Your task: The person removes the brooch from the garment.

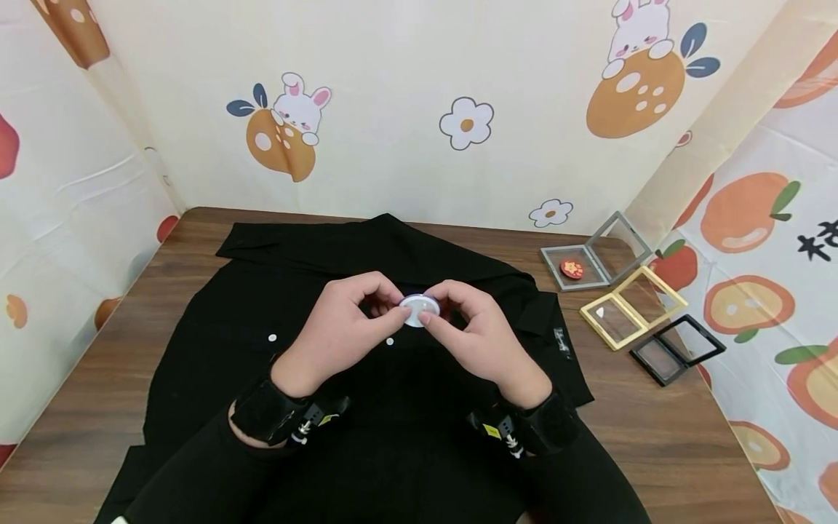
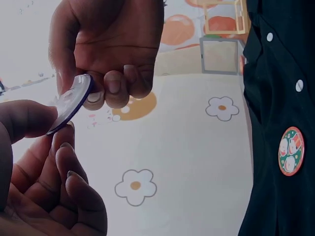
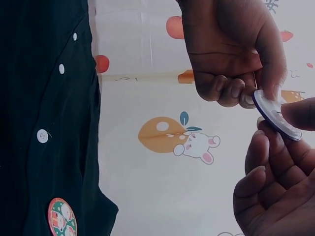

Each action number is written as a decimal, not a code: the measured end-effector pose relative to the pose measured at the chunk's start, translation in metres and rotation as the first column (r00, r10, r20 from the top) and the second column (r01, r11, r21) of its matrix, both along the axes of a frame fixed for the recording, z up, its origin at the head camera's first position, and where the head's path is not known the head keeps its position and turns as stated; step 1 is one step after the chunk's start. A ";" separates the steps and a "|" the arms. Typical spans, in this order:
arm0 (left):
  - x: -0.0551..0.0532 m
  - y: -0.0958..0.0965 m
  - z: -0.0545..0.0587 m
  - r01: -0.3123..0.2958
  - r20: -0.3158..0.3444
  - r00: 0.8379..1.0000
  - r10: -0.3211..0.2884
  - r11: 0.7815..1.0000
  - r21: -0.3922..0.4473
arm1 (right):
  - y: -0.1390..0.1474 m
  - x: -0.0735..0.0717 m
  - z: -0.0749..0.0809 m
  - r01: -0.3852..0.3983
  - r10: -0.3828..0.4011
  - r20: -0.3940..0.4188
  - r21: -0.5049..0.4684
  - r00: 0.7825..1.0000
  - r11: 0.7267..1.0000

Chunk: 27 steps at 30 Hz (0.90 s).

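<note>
Both hands hold a round badge [image 1: 417, 301] between them above the black shirt, its white back turned up and its rim purple. My left hand [image 1: 350, 329] pinches its left edge with thumb and fingers. The right hand [image 1: 483, 333] pinches the right edge likewise, thumb on the white back. The badge's front faces away and is hidden. Spread below is the black shirt [image 1: 216, 342] with white buttons [image 1: 271, 338]. Another round badge [image 2: 291, 151], red-rimmed and green with white figures, lies on the shirt in both wrist views; in the head view I cannot find it.
At the right of the wooden table [image 1: 628, 422] stand three opened hinged cases: a grey case [image 1: 556, 271] with a red flower badge [image 1: 572, 269] in it, a yellow case [image 1: 596, 331] and a black case [image 1: 661, 375]. A printed curtain [image 1: 393, 109] hangs behind.
</note>
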<state>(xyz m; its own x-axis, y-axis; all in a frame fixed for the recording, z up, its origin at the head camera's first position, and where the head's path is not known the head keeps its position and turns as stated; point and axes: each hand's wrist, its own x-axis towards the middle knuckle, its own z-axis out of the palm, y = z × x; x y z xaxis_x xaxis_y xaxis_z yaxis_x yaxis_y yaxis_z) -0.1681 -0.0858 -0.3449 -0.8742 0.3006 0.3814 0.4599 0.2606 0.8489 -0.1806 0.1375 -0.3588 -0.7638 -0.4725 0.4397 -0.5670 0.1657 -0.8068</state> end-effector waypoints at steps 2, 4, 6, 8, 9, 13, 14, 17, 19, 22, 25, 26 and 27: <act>0.000 -0.001 0.000 -0.001 -0.009 1.000 0.001 1.000 0.003 | -0.001 0.000 0.000 -0.003 0.002 0.009 0.014 1.000 1.000; 0.000 -0.002 0.000 0.002 -0.017 1.000 -0.002 1.000 0.004 | -0.001 0.000 0.000 0.009 -0.009 0.024 0.024 1.000 1.000; 0.000 -0.002 0.000 0.004 -0.027 1.000 -0.004 1.000 0.001 | -0.001 0.000 0.000 0.016 -0.018 0.052 0.025 0.998 1.000; 0.001 -0.002 0.000 0.006 -0.038 0.999 -0.006 1.000 -0.004 | 0.000 0.000 0.001 0.002 -0.003 0.095 0.011 0.995 1.000; 0.001 -0.002 0.000 0.007 -0.046 0.999 -0.007 1.000 -0.007 | 0.000 -0.001 0.001 -0.010 0.010 0.113 0.002 0.994 1.000; 0.001 -0.001 -0.001 0.022 -0.078 0.997 -0.023 1.000 -0.019 | 0.005 -0.005 -0.001 -0.093 0.094 0.166 -0.018 0.982 0.996; 0.001 0.000 -0.001 0.027 -0.087 0.996 -0.029 0.999 -0.020 | 0.006 -0.007 -0.002 -0.115 0.116 0.171 -0.018 0.978 0.993; 0.002 0.000 -0.002 0.048 -0.107 0.993 -0.049 0.999 -0.013 | 0.010 -0.012 -0.003 -0.188 0.188 0.186 -0.015 0.964 0.982; 0.002 0.001 -0.002 0.062 -0.120 0.991 -0.063 0.998 -0.007 | 0.012 -0.016 -0.003 -0.241 0.239 0.195 -0.014 0.951 0.971; 0.002 0.002 -0.003 0.086 -0.137 0.987 -0.084 0.996 0.004 | 0.014 -0.022 0.000 -0.315 0.308 0.216 0.000 0.927 0.949; 0.003 0.002 -0.002 0.097 -0.151 0.984 -0.095 0.995 0.008 | 0.015 -0.027 0.005 -0.404 0.386 0.257 0.017 0.886 0.915; 0.003 0.003 -0.002 0.101 -0.157 0.983 -0.098 0.995 0.009 | 0.016 -0.028 0.007 -0.434 0.412 0.278 0.020 0.868 0.901; 0.003 0.003 -0.002 0.106 -0.162 0.981 -0.103 0.994 0.010 | 0.016 -0.030 0.009 -0.467 0.440 0.296 0.024 0.848 0.884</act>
<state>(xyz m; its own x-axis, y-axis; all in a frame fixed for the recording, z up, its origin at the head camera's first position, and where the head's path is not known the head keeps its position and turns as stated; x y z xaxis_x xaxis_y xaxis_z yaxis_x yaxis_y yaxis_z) -0.1647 -0.0830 -0.3465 -0.7652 0.3785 0.5208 0.6147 0.1889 0.7658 -0.2103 0.1537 -0.3500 -0.5374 -0.8234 0.1823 -0.3557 0.0254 -0.9342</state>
